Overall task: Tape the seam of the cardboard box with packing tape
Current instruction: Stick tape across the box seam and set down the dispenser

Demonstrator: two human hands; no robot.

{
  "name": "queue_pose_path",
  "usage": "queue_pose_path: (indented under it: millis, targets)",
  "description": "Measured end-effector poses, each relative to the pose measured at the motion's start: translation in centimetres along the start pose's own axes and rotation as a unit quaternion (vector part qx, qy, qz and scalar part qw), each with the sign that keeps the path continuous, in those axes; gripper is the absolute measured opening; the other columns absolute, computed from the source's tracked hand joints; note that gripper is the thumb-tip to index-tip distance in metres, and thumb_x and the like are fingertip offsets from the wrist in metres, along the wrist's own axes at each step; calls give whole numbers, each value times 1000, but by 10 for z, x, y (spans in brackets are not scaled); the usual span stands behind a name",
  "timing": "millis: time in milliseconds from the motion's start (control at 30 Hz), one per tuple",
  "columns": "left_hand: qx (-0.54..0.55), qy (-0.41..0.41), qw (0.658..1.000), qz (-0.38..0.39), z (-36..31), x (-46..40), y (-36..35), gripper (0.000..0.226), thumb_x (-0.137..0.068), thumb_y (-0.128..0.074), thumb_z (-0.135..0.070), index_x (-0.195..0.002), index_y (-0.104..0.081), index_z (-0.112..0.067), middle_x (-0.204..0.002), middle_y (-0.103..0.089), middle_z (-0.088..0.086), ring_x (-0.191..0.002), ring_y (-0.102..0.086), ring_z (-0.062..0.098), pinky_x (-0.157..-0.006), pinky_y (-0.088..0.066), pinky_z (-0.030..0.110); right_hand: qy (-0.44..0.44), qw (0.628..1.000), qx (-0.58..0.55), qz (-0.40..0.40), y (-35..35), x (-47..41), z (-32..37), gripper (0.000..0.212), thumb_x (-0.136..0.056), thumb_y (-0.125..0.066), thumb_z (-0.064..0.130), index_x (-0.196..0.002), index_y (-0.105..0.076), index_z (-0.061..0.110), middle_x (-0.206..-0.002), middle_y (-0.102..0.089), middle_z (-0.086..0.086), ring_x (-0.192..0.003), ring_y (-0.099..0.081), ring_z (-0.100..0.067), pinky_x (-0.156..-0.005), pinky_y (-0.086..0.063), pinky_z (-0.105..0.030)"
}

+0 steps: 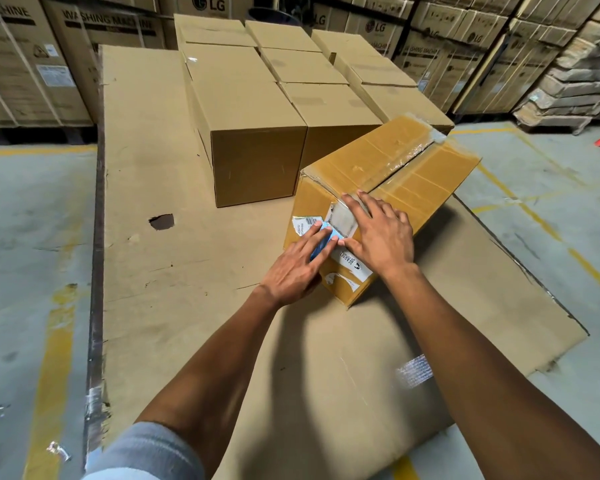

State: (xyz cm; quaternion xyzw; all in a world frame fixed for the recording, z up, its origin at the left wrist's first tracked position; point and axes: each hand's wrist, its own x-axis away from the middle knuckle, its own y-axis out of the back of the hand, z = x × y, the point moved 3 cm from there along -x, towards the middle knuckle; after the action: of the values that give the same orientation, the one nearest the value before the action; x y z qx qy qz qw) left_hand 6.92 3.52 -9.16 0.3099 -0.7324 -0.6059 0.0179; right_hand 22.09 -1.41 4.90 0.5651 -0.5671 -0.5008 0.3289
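- Left hand (297,271): fingers extended and pressed together over a small blue cutter (321,244) with a toothed metal edge, holding it flat against the near face of the cardboard box (388,188). Grip is closed down on the tool rather than wrapped round it.
- Right hand (378,232): open, palm down, fingers spread, pressing flat on the same near face where it meets the top edge. It holds nothing; it bears on a strip of clear packing tape (343,218).
- The tape is glossy and wrinkled. It runs along the centre seam (404,164) of the top flaps, from the far edge, and folds over the near edge onto the face under the hands.
- The box is tan corrugated board, rectangular, set at an angle right of centre, with torn white labels (352,268) on its near face.
- It rests on large flattened cardboard sheets (146,188), matt, scuffed, with one ragged hole (161,221) at left.
- Beyond it, touching or just beside, stands a block of plain closed brown cartons (257,109) in rows.
- A crinkled scrap of clear tape (414,370) lies on the near sheet.
- Grey concrete floor (18,237) with worn yellow lines; printed washing-machine cartons (25,60) stacked along the far side.
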Motion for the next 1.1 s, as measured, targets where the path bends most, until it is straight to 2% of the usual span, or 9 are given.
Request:
queue_pose_path:
  millis: [167,300,467,567,700,833,967,1100]
  targets:
    - [-63,-10,998,-3,-2,1,-1,79,-102,-44,-24,-172,-14,-4,-182,-4,16,-169,-4,29,-116,-38,43,0,1000,-4,-4,1,1,0,97,-85,-69,67,-163,-17,40,-169,-31,1,-146,-43,-28,-106,-44,-49]
    - [-84,-5,996,-6,-2,-1,-3,80,-104,-49,-22,-172,-12,-3,-182,-2,16,-169,-5,29,-109,-41,43,-1,1000,-8,-3,2,1,0,98,-85,-69,66,-164,-17,39,-169,-31,0,-147,-43,-29,-107,-43,-50]
    - [-93,-21,995,-20,3,-1,-4,63,-115,-39,-15,-172,-15,-3,-182,-5,16,-169,-6,29,-100,-46,41,-1,1000,-10,2,2,1,1,98,-85,-68,67,-164,-16,40,-169,-31,0,-148,-42,-28,-108,-42,-50]
    - [-95,-7,995,-7,-1,0,1,68,-107,-33,-10,-172,-13,-2,-182,-4,16,-169,-5,29,-102,-44,43,-3,1000,-16,1,3,1,2,95,-86,-67,66,-163,-18,41,-169,-32,0,-147,-43,-29,-108,-42,-51]
    - [-98,19,995,17,-12,1,8,76,-98,-22,-12,-172,-9,-1,-181,-2,17,-169,-3,31,-107,-42,47,-8,1000,-30,7,6,1,2,93,-88,-67,66,-163,-18,42,-169,-31,1,-148,-42,-30,-111,-41,-53]
    - [-96,34,994,28,-16,1,8,77,-97,-22,-12,-172,-9,-1,-181,-1,18,-169,-3,32,-107,-43,48,-2,1000,-23,21,6,3,2,97,-88,-65,67,-164,-10,42,-171,-26,2,-151,-38,-30,-113,-40,-53]
    - [-93,40,994,38,-18,1,10,77,-97,-26,-13,-172,-10,-1,-181,-4,18,-169,-5,33,-107,-42,48,-8,999,-28,15,7,5,4,97,-88,-67,65,-164,-12,42,-171,-27,1,-151,-38,-30,-114,-40,-53]
    - [-75,44,995,42,-18,0,11,82,-96,-42,-8,-172,-13,-1,-181,-7,19,-169,-8,33,-105,-44,50,-11,999,-31,13,8,4,3,96,-87,-68,65,-164,-15,42,-170,-30,2,-150,-40,-30,-114,-41,-53]
